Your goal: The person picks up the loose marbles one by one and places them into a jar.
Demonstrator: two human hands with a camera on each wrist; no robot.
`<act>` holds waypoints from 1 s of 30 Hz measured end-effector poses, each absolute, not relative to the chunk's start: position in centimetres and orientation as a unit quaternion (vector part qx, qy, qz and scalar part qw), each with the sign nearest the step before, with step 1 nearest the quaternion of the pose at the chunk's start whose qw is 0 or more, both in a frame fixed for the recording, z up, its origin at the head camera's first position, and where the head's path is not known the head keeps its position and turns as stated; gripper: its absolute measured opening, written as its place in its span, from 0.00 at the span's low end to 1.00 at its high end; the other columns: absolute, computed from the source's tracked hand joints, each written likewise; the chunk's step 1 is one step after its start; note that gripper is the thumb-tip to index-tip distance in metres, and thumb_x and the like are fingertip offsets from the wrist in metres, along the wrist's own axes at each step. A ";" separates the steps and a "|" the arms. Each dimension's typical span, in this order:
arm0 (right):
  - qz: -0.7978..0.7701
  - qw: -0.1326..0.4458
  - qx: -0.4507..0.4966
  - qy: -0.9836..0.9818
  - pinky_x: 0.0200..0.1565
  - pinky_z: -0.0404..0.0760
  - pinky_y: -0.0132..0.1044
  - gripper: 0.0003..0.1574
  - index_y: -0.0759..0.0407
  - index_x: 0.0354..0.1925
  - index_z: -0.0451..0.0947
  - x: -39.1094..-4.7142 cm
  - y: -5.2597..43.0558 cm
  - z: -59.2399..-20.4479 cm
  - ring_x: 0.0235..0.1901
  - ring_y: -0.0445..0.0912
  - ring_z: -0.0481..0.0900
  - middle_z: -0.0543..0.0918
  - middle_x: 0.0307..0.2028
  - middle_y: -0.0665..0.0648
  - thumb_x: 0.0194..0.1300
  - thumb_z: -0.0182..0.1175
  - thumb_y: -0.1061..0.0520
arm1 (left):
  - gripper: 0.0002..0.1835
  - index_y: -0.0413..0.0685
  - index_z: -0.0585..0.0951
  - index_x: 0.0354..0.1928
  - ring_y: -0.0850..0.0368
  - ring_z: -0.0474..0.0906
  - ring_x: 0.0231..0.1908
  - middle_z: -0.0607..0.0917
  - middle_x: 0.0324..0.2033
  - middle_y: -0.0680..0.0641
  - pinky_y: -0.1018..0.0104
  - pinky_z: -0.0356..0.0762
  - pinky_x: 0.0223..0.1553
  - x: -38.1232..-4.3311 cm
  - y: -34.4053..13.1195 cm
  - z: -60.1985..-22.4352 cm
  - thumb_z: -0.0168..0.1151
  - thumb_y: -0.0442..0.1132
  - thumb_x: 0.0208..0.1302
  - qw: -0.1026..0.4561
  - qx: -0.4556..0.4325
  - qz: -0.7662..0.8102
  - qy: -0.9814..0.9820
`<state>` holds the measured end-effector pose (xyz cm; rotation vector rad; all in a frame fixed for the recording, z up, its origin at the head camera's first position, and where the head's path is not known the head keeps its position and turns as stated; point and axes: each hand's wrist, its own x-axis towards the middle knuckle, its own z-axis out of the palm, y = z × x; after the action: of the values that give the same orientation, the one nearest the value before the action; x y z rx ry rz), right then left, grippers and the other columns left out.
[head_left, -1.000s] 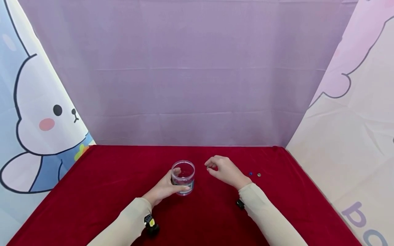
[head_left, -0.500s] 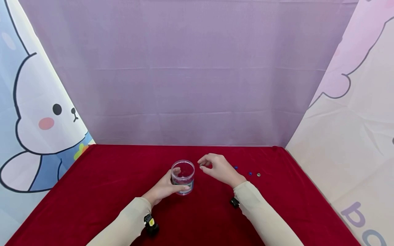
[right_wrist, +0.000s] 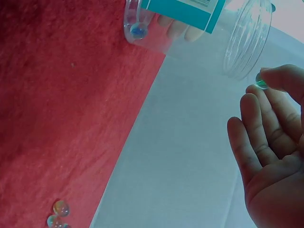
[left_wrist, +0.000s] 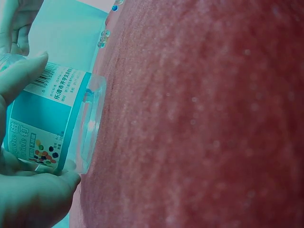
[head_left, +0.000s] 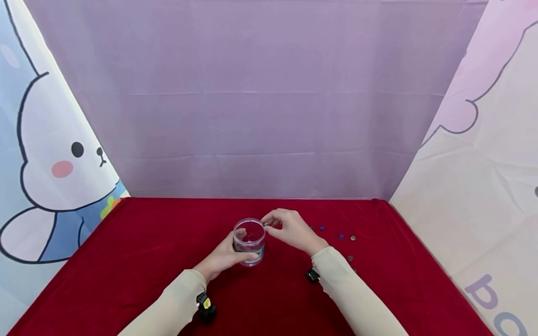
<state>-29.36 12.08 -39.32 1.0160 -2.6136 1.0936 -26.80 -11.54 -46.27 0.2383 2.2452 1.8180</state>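
My left hand [head_left: 224, 255] grips a clear plastic jar [head_left: 254, 245], its fingers and thumb curled round the sides. The jar stands upright with its mouth open; a teal and white label [left_wrist: 42, 111] wraps it. In the right wrist view a bluish marble [right_wrist: 138, 31] shows at the bottom of the jar. My right hand [head_left: 292, 229] pinches a greenish glass marble [right_wrist: 261, 80] between thumb and fingertips, right at the jar's rim in the head view. The other fingers of that hand stay fairly straight, beside the threaded mouth.
Several loose marbles lie on the red cloth [head_left: 168, 233] right of the jar, among them a blue marble [head_left: 341, 236] and a clear one [head_left: 352, 238]. A further marble [head_left: 350, 258] lies close to the right sleeve. A lilac backdrop [head_left: 260, 102] rises behind the cloth.
My right hand has moved left to the jar's rim with the marble in its fingers, uncovering more marbles on the cloth. The left hand and the jar have hardly moved.
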 end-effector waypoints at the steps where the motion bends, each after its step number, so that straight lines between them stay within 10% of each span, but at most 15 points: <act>1: 0.363 0.066 0.338 -0.866 0.47 0.84 0.47 0.14 0.55 0.50 0.84 -29.4 12.0 -39.3 0.40 0.38 0.80 0.83 0.42 0.46 0.66 0.69 0.58 | 0.53 0.45 0.57 0.76 0.41 0.60 0.68 0.63 0.72 0.41 0.38 0.65 0.63 -26.8 -11.5 -46.3 0.79 0.48 0.53 0.122 0.082 0.622 0.769; 30: 0.362 0.068 0.346 -0.863 0.41 0.82 0.30 0.14 0.53 0.50 0.84 -29.5 10.6 -39.6 0.39 0.37 0.80 0.85 0.43 0.45 0.66 0.69 0.56 | 0.54 0.45 0.57 0.76 0.39 0.60 0.68 0.63 0.72 0.40 0.37 0.65 0.63 -26.6 -11.4 -46.1 0.79 0.49 0.53 0.123 0.082 0.613 0.777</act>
<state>-29.48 10.64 -39.57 1.0421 -2.5998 1.0898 -26.63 -11.38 -46.12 0.2379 2.2659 1.7875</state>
